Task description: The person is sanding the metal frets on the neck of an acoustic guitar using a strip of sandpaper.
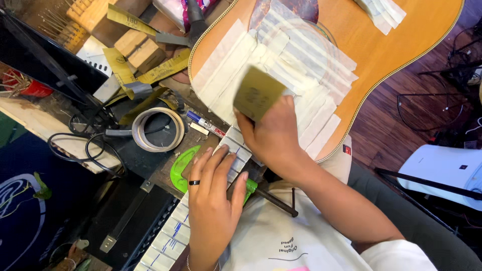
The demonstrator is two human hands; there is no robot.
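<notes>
sanding at a guitar's taped top

cluttered workbench (125,160) on the left, dark wood floor (401,125) on the right. from my remote seat i see an acoustic guitar (401,45) lying across the far middle, its top covered in pale masking tape strips (281,60). my right hand (273,138) pinches a blurred piece of olive sandpaper (257,93) between thumb and fingers, right over the taped area. my left hand (213,195), black ring on one finger, lies flat with fingers spread narrow on the taped neck (170,236), beside a green clamp (179,168). just left sit a roll of tape (158,129) and a marker (206,124); wood blocks (138,47) lie far left.
</notes>
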